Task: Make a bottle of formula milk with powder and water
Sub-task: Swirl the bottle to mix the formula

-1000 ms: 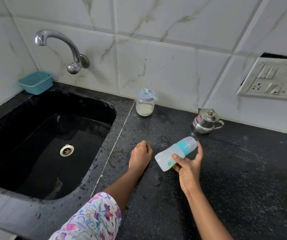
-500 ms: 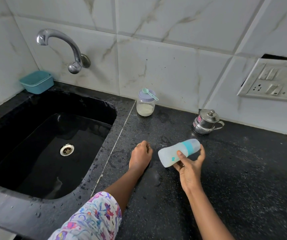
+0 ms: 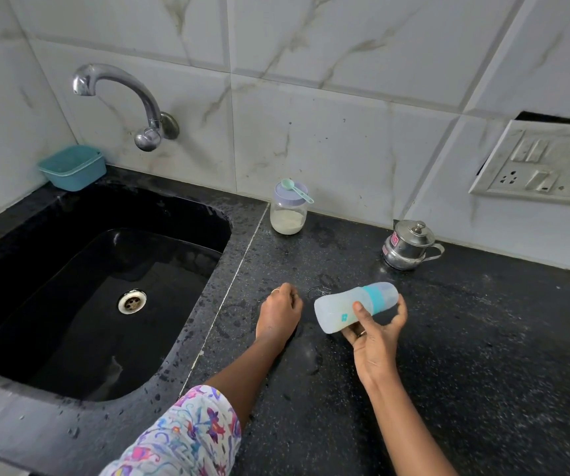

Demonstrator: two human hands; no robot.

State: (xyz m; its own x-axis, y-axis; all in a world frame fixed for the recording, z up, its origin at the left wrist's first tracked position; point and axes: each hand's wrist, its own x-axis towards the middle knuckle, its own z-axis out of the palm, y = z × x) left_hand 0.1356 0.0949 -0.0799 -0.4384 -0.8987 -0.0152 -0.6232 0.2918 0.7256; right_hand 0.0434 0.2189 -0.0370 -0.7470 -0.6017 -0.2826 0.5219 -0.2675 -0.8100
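My right hand (image 3: pixel 374 334) grips a translucent baby bottle (image 3: pixel 342 309) with a teal collar and clear cap, held nearly on its side above the black counter (image 3: pixel 482 355), cap end pointing right. My left hand (image 3: pixel 280 314) rests on the counter just left of the bottle with its fingers curled under, holding nothing. A glass jar of pale powder (image 3: pixel 288 214) with a lilac lid stands at the back by the wall, and a teal scoop (image 3: pixel 295 188) lies on that lid. A small lidded steel pot (image 3: pixel 409 245) stands at the back right.
A black sink (image 3: pixel 98 286) fills the left side, under a chrome tap (image 3: pixel 122 101) on the tiled wall. A teal tub (image 3: pixel 72 166) sits at the sink's back left corner. A switch plate (image 3: pixel 541 163) is on the right wall. The counter is wet near the sink edge.
My right hand has tipped the bottle from slanted upward to almost level and shifted slightly right. My left hand has stayed put.
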